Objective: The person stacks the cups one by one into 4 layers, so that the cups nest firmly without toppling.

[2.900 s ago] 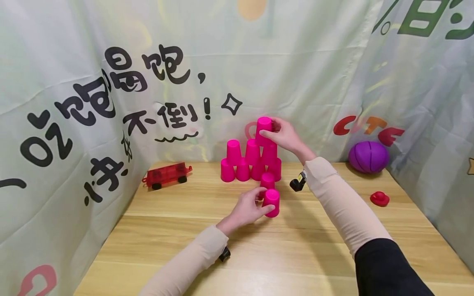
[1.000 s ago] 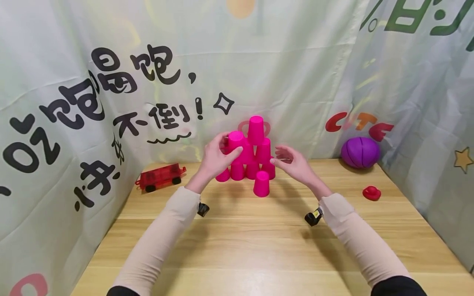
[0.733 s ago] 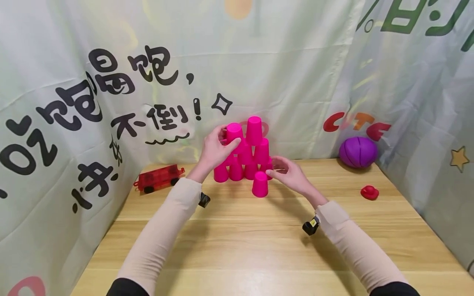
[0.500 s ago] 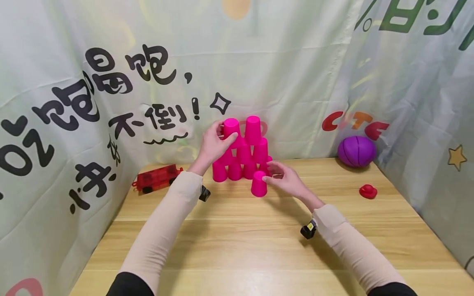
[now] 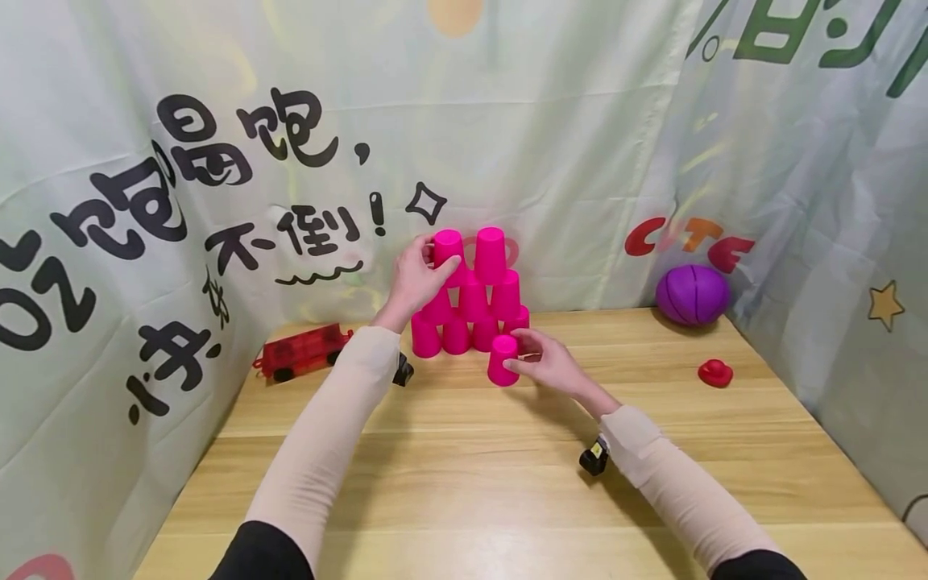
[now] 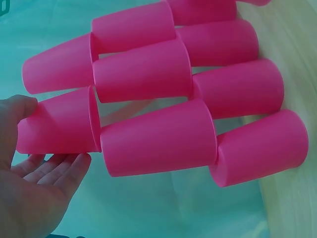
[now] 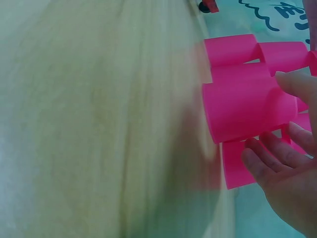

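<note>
Pink cups stand upside down in a stepped stack at the back of the table. My left hand [image 5: 415, 278] holds a cup [image 5: 449, 248] on the left of the top tier, thumb on one side and fingers on the other. Beside it is another top cup [image 5: 490, 256]. Below is a tier of three, including a middle cup [image 5: 474, 298], over a bottom row with a left-end cup [image 5: 426, 337]. In front of the stack, my right hand [image 5: 549, 366] grips a single cup [image 5: 502, 366] between thumb and fingers. The right wrist view shows this front cup [image 7: 247, 109] overlapping the bottom row.
On the left lies a red toy wagon [image 5: 299, 353] with black wheels, close to the left forearm. A purple ball [image 5: 692, 295] and a small red hat-shaped toy [image 5: 715, 373] are at the right. A printed cloth [image 5: 565, 161] hangs behind the wooden table [image 5: 478, 483].
My left hand has carried a cup from the front up to the top tier's left. My right hand has let go of the other top cup and come down to the front cup.
</note>
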`<state>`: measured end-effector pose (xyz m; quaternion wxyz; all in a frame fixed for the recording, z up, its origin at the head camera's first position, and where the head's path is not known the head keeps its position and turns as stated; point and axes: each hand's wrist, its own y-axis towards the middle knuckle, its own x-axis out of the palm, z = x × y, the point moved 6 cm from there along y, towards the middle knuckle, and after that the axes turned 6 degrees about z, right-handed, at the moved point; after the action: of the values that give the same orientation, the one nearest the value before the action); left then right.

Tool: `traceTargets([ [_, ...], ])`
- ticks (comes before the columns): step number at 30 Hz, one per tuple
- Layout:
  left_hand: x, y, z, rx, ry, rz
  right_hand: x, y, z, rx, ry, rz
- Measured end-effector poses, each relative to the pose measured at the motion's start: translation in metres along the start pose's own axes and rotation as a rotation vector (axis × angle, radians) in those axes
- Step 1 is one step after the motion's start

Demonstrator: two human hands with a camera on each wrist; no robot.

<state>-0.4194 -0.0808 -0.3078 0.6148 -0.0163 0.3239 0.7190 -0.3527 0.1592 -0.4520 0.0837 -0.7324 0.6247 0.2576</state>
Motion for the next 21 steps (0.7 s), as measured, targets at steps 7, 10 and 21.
traceTargets([
  [7,0.002,0.004,-0.006,-0.025,0.003,-0.004,0.007,0.001,0.005,0.006,-0.009,-0.002],
  [10,0.002,0.005,-0.007,-0.029,0.002,-0.006,0.009,0.001,0.005,0.002,-0.001,-0.006],
  [21,0.001,0.005,-0.011,-0.066,-0.070,-0.036,0.015,0.003,0.011,-0.002,-0.029,-0.015],
])
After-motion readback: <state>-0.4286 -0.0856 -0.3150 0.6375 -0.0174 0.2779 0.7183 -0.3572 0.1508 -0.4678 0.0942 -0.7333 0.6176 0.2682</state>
